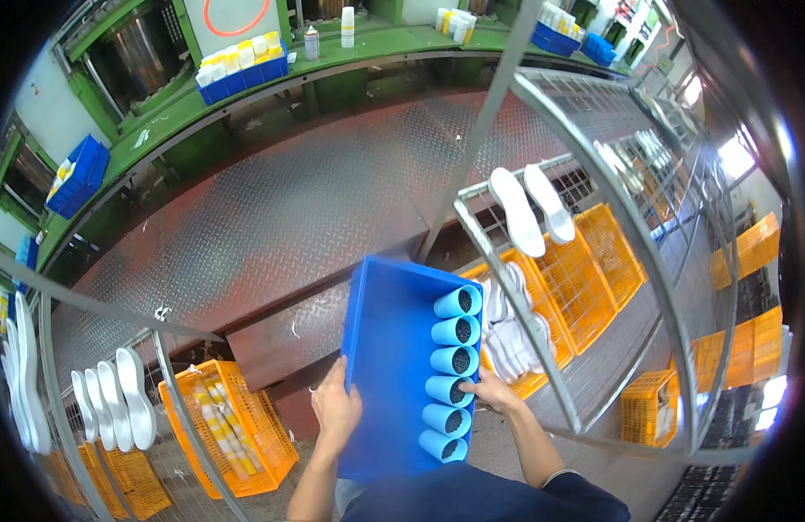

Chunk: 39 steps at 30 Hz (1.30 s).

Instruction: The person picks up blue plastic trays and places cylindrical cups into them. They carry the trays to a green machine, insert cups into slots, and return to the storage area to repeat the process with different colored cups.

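A blue plastic bin is in front of me, tilted and close to my body. My left hand grips its left wall, fingers hidden behind the side. Along the bin's right side stands a row of several light blue cups filled with dark granules. My right hand holds the right wall, its thumb reaching over onto the rim of one cup; its other fingers are hidden below. The left part of the bin floor shows bare blue plastic.
Metal racks with white shoe soles stand at right and left. Orange crates hold soles; another orange crate holds yellow-white cups. Ahead, a raised tread-plate step fronts a green machine bench with blue bins.
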Available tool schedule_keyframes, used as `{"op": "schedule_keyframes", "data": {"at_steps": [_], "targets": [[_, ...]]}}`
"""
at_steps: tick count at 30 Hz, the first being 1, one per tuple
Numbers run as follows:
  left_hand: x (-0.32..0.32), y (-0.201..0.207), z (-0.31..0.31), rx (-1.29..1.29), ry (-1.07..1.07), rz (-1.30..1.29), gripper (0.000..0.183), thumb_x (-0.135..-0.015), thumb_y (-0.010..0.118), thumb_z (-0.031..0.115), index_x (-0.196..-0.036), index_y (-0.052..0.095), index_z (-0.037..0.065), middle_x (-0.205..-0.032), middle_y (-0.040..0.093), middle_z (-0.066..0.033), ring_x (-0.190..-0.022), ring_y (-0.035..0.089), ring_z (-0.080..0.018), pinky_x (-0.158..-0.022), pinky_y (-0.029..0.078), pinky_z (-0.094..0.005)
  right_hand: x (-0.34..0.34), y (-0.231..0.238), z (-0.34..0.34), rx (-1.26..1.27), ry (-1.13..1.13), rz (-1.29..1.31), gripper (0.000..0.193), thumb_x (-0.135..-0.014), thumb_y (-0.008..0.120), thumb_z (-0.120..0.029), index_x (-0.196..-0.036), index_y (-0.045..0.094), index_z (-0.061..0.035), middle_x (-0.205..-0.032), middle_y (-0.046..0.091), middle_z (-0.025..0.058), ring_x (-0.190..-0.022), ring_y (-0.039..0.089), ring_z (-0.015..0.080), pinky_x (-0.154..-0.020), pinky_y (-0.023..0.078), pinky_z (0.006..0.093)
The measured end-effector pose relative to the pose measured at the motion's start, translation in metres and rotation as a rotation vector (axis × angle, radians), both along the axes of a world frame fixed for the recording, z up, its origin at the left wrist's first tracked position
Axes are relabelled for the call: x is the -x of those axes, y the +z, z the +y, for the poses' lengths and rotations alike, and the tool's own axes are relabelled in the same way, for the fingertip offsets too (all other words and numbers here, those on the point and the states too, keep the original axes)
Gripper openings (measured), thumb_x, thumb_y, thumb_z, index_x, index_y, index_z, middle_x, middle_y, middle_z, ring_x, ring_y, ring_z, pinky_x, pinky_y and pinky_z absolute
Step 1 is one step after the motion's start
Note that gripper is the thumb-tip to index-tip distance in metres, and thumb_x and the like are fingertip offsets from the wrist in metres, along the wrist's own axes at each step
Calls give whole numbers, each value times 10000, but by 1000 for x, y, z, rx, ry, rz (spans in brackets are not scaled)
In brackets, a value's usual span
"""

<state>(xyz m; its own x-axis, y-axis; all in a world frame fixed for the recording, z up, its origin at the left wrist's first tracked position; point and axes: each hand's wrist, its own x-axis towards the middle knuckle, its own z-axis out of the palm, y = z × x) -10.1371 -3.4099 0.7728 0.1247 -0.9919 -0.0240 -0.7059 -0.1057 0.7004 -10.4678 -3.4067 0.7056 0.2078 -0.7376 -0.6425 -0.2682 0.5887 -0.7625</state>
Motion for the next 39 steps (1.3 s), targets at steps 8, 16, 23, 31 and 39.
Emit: {"op": "schedule_keyframes", "data": {"at_steps": [8, 16, 23, 31, 39], "targets": [[-29, 137, -172, 4, -122, -20, 551, -824, 702, 86, -1336, 548, -45, -1288, 611, -261, -1164, 614, -395, -981, 506, -432, -20, 77, -155, 55, -126, -14, 513, -861, 670, -32, -1351, 519, -5, -1217, 618, 94, -1096, 589, 210, -976, 475, 352], [-59, 339, -322, 812, -261, 681, 698, -809, 802, 383, -1333, 532, 10, -1268, 540, -196, -1107, 569, -240, -784, 532, -324, -49, 148, -305, 79, -279, -165, 499, -843, 630, 38, -1335, 548, 17, -1273, 609, 103, -1186, 562, 217, -1046, 429, 387], [-27, 541, -386, 580, -515, 1555, 213, -843, 774, 164, -1010, 681, 257, -1219, 580, 12, -1115, 561, -212, -890, 381, -384, -49, 249, -418, 82, -295, -134, 398, -869, 644, 31, -1263, 585, 16, -1182, 640, 86, -1109, 592, 210, -1007, 447, 372], [-72, 600, -490, 313, -484, 1358, 171, -926, 659, 156, -824, 523, 138, -899, 548, -11, -732, 547, -171, -673, 366, -366, -61, 292, -512, 57, -344, -67, 440, -877, 656, -2, -1306, 562, 36, -1227, 640, 105, -1135, 591, 214, -1021, 446, 373], [-82, 627, -663, 95, -1217, 1705, 104, -933, 572, 167, -953, 538, 72, -724, 640, -134, -487, 531, -213, -476, 347, -307, -78, 348, -590, 152, -529, -14, 547, -874, 690, -142, -1375, 524, -2, -1297, 631, 164, -1189, 578, 276, -1057, 412, 398]]}}
